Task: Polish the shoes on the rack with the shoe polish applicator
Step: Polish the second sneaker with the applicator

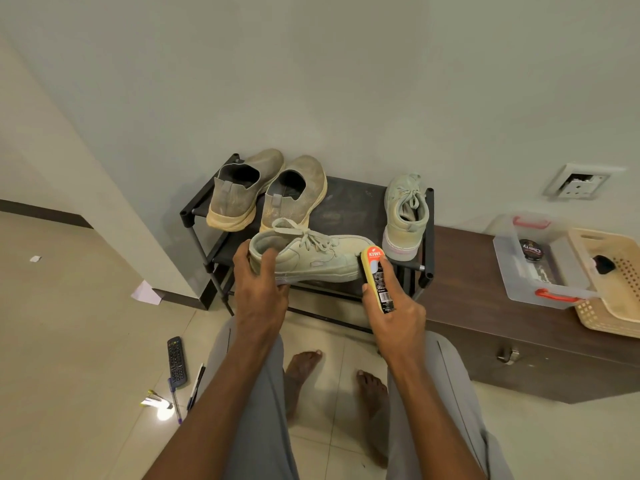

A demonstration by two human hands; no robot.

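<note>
Before the rack [429, 233], left hand [259, 282] gripping sneaker [311, 259], right hand [394, 306] clutching applicator [377, 275] at its toe

You face a pale, plain wall [311, 64] that meets a second wall at a corner on your left, with a dark skirting board [45, 213] along its foot. A wall socket [576, 184] sits low on the right. The floor [69, 341] is glossy cream tile, and a bright spot of light [164, 412] reflects off it near your left leg. To your right stands a low dark wooden cabinet [502, 341] with a metal latch [507, 355] on its front.
</note>
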